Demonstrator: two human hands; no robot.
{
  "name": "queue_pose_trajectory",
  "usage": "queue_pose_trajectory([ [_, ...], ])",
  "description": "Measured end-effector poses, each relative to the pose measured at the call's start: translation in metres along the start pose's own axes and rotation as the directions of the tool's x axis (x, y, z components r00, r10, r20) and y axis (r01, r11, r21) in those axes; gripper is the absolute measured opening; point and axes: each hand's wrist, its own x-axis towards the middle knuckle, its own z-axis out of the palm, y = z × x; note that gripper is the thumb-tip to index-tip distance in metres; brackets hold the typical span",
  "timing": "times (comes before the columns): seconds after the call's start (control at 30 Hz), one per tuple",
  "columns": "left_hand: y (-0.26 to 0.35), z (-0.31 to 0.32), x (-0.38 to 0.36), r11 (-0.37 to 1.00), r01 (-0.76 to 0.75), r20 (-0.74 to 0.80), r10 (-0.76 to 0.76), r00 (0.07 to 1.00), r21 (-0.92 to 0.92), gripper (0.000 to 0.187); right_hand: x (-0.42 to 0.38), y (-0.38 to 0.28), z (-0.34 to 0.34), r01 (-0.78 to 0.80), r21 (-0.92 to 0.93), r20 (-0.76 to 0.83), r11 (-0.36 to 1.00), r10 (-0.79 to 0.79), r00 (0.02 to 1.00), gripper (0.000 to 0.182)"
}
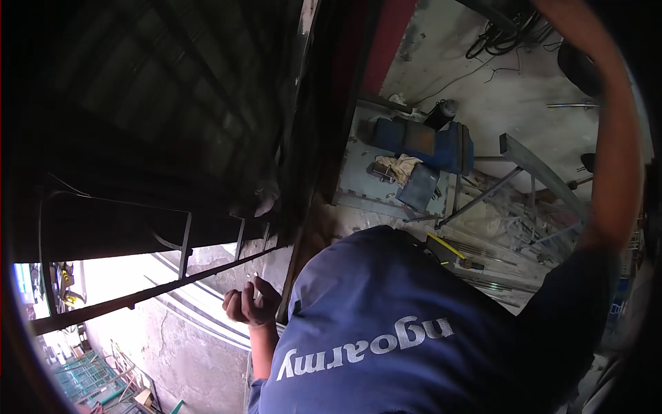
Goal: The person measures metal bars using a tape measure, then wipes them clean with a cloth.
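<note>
My left hand (252,303) is raised beside my torso with its fingers curled. A tiny pale bit shows at the fingertips, too small to name. Nearest to it is a dark metal frame with short uprights (185,245), apart from the hand. My right arm (614,145) reaches up along the right side, and its hand lies beyond the top edge of the view. A dark blue shirt (386,310) with upside-down lettering covers my chest and fills the lower middle.
A blue metal tool body (452,148) stands on the pale bench (365,190), near a crumpled cloth (401,168). An angled grey metal frame (541,165) rises beside several thin rods (493,283). Black cables (493,43) lie at top. A green grid (89,379) is lower left.
</note>
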Motion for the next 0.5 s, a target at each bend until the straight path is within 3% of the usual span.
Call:
queue_pose_trajectory([
  [0.03, -0.010, 0.001, 0.010, 0.999, -0.015, -0.085, 0.011, 0.996, -0.037, 0.035, 0.011, 0.011, 0.008, -0.022, -0.004, -0.002, 1.000, 0.022, 1.000, 0.035],
  [0.1, -0.026, 0.002, 0.050, 0.994, -0.077, -0.296, 0.096, 0.950, 0.076, 0.040, 0.035, 0.032, 0.030, -0.136, 0.030, 0.014, 0.990, 0.135, 0.991, 0.040],
  [0.13, -0.036, 0.001, 0.066, 0.991, -0.088, -0.376, 0.118, 0.919, 0.097, 0.045, 0.044, 0.018, 0.032, -0.290, 0.066, 0.056, 0.955, 0.287, 0.956, 0.043],
  [0.2, -0.048, -0.002, 0.098, 0.992, -0.010, -0.504, 0.071, 0.861, 0.124, 0.050, 0.064, 0.054, 0.072, -0.263, 0.090, -0.031, 0.961, 0.267, 0.963, 0.045],
  [0.23, -0.056, -0.009, 0.105, 0.990, 0.038, -0.492, 0.034, 0.870, 0.136, 0.054, 0.070, 0.064, 0.091, -0.274, 0.081, -0.078, 0.958, 0.280, 0.957, 0.045],
  [0.3, -0.069, -0.010, 0.121, 0.994, 0.097, -0.497, -0.057, 0.866, 0.054, 0.060, 0.080, 0.080, 0.124, -0.402, 0.183, -0.022, 0.897, 0.412, 0.911, 0.061],
  [0.37, -0.067, -0.005, 0.133, 0.965, 0.192, -0.423, -0.252, 0.870, -0.179, 0.060, 0.098, 0.094, 0.155, -0.520, 0.287, 0.039, 0.805, 0.533, 0.845, 0.078],
  [0.4, -0.068, -0.006, 0.130, 0.938, 0.278, -0.338, -0.335, 0.880, -0.206, 0.060, 0.109, 0.084, 0.162, -0.581, 0.279, -0.041, 0.764, 0.614, 0.788, 0.095],
  [0.43, -0.065, 0.002, 0.130, 0.896, 0.332, -0.285, -0.415, 0.864, -0.296, 0.062, 0.122, 0.103, 0.182, -0.555, 0.302, -0.045, 0.775, 0.593, 0.804, 0.097],
  [0.47, -0.062, 0.008, 0.130, 0.844, 0.382, -0.220, -0.482, 0.848, -0.377, 0.063, 0.133, 0.102, 0.200, -0.639, 0.471, -0.031, 0.608, 0.735, 0.677, 0.099],
  [0.5, -0.057, 0.011, 0.128, 0.829, 0.464, -0.110, -0.516, 0.849, -0.312, 0.063, 0.135, 0.091, 0.191, -0.593, 0.597, -0.002, 0.541, 0.740, 0.673, 0.098],
])
